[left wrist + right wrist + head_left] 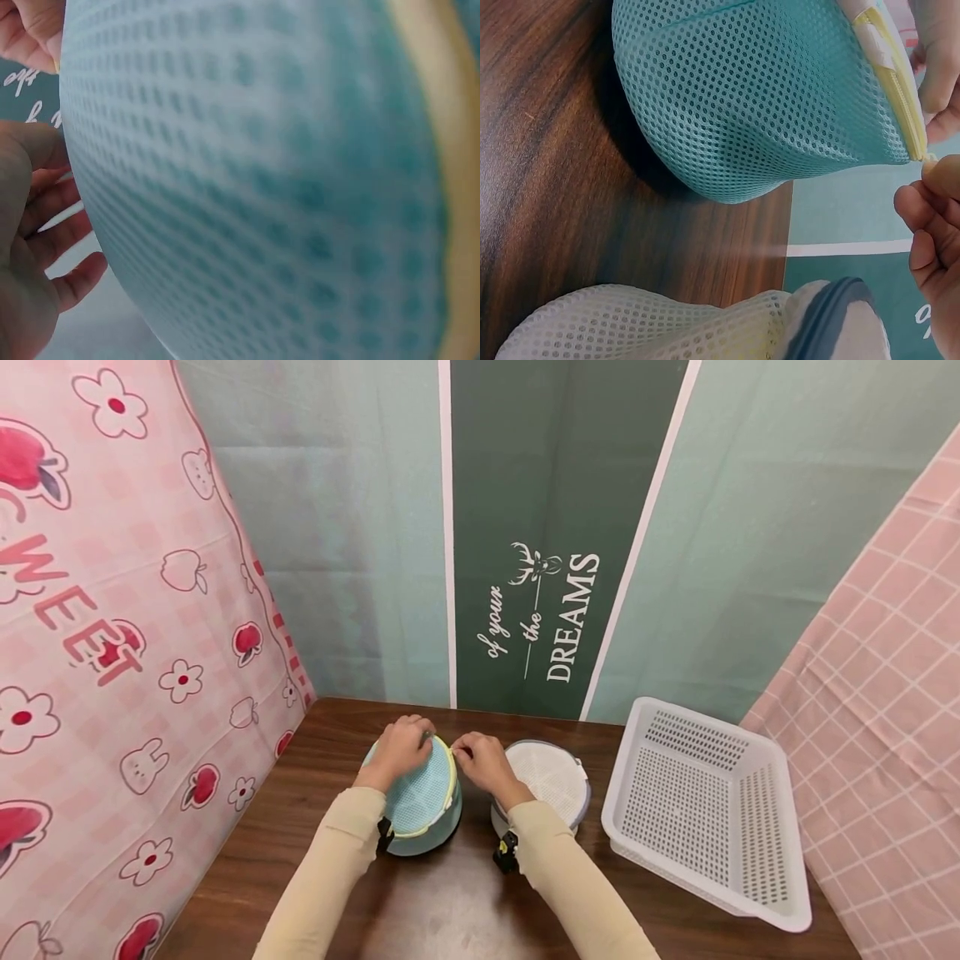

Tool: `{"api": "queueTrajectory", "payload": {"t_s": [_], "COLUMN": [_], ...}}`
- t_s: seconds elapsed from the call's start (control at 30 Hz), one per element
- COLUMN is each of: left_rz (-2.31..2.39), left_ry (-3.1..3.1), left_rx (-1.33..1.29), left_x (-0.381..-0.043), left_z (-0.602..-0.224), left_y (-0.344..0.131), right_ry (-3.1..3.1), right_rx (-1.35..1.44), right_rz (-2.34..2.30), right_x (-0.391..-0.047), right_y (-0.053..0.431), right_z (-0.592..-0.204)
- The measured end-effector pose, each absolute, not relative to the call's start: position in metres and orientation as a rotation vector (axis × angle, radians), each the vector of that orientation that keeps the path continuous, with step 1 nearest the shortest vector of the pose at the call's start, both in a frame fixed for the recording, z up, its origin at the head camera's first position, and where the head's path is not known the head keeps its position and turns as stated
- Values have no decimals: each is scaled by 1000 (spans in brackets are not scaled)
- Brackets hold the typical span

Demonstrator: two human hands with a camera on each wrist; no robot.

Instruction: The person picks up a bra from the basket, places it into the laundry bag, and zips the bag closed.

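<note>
A round blue mesh laundry bag (422, 793) with a yellow zipper (901, 112) along its rim stands on the table. My left hand (403, 747) lies over its top and holds the far rim, the fingertips partly hidden behind the mesh in the left wrist view. At the bag's right far edge, my right hand (483, 760) pinches the small yellow zipper pull (928, 160) between thumb and forefinger; its other fingers are curled. Under the right forearm stands a white mesh laundry bag (553, 777) with a grey-blue zipper (829, 315), partly covered by the wrist.
To the right sits a white perforated plastic basket (622, 777), close to the pink checked cloth (885, 693). A green curtain (360, 568) hangs behind the dark wooden table (450, 910), and a pink printed cloth (150, 635) borders its left side.
</note>
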State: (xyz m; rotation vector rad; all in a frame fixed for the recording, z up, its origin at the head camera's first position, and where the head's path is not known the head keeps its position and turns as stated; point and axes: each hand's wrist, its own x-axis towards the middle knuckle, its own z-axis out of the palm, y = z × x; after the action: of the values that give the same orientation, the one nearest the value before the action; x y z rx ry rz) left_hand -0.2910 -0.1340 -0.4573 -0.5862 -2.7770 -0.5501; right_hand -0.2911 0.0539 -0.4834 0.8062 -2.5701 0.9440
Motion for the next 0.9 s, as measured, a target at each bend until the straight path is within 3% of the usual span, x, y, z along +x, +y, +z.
{"api": "queueTrajectory", "payload": {"t_s": [0.23, 0.9], "left_rz": [-462, -402], "left_ry": [-2817, -2716], "left_rx": [-744, -796], "left_x": [-293, -296], "left_z": [-454, -458], "left_y": [-130, -137], "right_ry": [-2562, -2545], "right_rx": [809, 807], "right_rz": [953, 943], "right_x": [-291, -288], "right_y": [53, 49], "right_z": [-483, -483]}}
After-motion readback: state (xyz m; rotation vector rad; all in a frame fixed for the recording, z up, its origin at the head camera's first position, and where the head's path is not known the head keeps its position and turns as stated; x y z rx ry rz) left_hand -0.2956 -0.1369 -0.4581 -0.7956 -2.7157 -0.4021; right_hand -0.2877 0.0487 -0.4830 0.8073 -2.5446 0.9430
